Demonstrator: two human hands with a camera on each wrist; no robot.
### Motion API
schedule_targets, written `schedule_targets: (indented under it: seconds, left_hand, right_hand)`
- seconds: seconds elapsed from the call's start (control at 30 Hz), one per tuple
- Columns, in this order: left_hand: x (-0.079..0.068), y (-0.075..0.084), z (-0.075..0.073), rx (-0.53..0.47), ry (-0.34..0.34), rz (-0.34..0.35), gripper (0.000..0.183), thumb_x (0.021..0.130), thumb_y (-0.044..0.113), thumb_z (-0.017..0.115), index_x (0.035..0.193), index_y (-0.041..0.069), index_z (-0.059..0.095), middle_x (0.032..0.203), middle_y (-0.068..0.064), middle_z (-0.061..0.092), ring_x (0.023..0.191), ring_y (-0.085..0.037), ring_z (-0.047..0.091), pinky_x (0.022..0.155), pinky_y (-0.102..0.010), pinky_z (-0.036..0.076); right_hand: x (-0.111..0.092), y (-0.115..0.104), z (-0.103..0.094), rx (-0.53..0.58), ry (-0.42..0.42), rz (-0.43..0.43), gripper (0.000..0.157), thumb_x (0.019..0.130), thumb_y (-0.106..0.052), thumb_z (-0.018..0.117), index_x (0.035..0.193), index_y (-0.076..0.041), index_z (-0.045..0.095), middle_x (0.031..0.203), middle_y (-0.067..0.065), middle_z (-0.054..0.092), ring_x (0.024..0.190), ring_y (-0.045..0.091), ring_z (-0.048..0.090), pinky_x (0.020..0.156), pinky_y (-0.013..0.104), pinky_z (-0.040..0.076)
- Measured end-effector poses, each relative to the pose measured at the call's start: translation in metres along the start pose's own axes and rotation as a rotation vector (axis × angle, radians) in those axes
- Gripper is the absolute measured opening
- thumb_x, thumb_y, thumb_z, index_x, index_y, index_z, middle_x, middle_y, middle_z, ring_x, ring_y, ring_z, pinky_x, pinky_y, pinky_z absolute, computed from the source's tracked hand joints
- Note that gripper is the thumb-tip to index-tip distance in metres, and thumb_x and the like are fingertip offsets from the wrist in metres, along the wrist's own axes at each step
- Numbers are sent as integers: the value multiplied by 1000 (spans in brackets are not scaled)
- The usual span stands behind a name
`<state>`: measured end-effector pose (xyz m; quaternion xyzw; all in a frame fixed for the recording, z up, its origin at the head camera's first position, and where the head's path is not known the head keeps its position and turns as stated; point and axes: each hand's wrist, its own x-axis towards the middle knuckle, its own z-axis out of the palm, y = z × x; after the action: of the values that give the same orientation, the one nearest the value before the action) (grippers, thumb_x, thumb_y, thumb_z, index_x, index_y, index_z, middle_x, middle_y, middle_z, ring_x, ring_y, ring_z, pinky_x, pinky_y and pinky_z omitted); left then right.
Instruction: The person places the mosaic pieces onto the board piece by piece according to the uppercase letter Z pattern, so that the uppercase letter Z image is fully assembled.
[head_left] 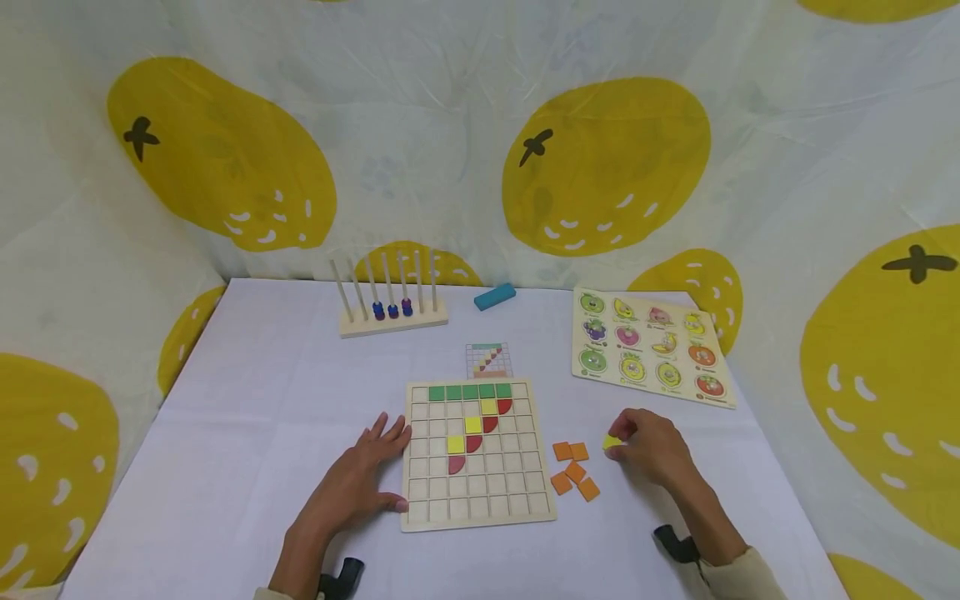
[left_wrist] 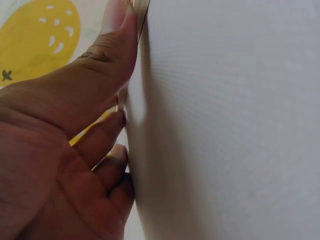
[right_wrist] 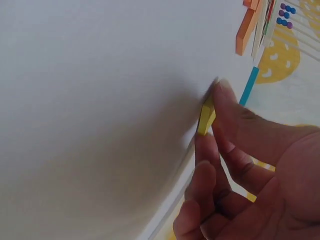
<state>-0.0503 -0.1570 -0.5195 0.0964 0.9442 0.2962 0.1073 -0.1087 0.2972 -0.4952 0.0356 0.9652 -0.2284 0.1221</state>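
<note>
Though I watch from a distance, I can see that I have the right hand (head_left: 651, 446) pinching a yellow square (head_left: 612, 443) between the thumb and fingertips, with hardly any gap beyond the thickness of the piece. That square is to the right of the wooden board (head_left: 498, 485), near the table (head_left: 247, 400); I cannot tell whether its edge touches the white cloth. Between the board and this hand, five orange squares (head_left: 575, 472) lie in a loose cluster, some touching. On the left, I have the other hand, the left hand (head_left: 360, 482), with its fingers relaxed and spread along the board's left edge and the thumb touching near the lower corner, gripping nothing. The board's top row carries five green squares (head_left: 470, 392), and below them three yellow squares (head_left: 472, 425) step down to the left, each with a red quarter-round (head_left: 490, 424) just to its right; a fourth red one ends the diagonal. Just behind the board I see a small pattern card (head_left: 489, 360). Farther back stand a bead rack (head_left: 393, 321), a blue block (head_left: 495, 297) and, at right, a fruit puzzle (head_left: 648, 348).
</note>
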Motion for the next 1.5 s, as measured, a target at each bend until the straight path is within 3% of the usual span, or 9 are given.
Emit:
schedule_targets:
  seconds: [0.23,0.57,0.73,1.0,1.33,1.5]
  left_hand:
    - [0,0,0,-3,4,7,116,59,28,104,160,18,48,170,0,40,166,-30,21,128,-59,33]
    - [0,1,0,-5,-3,-2,116,59,29,104,160,19,48,170,1,40,166,-30,21,128,-59,33]
    - [0,1,0,-7,-4,-1,116,59,30,104,160,19,48,170,1,40,166,-30,21,128,-60,33]
    - [-1,1,0,0,-4,2,116,59,30,104,160,18,48,170,1,40,166,-30,21,127,-60,34]
    - [-1,1,0,5,-5,18,115,60,31,103,160,17,49,170,0,40,166,-30,21,129,-59,31]
    - [-1,0,-1,-2,-4,26,114,61,31,103,160,17,49,170,0,40,165,-32,22,127,-61,33]
  right_hand:
    - [3,-12,9,28,-65,-49,27,79,-15,94,93,-15,71,82,1,61,82,20,55,72,32,42]
    - [3,-47,9,85,36,-139,22,82,-12,92,90,-17,72,80,-2,64,72,17,52,60,25,41]
    - [-1,-73,12,139,51,-190,22,83,-12,91,91,-19,71,81,-4,65,72,17,52,60,24,41]
    - [-8,-120,30,209,-2,-294,24,81,-11,92,85,-21,71,79,-10,65,72,15,52,63,24,43]
    - [-8,-168,59,167,-85,-471,25,82,-14,92,81,-25,70,76,-15,63,72,9,55,66,24,46]
    - [-6,-189,74,128,-152,-506,25,84,-15,91,80,-25,69,74,-16,63,73,5,56,68,22,47]
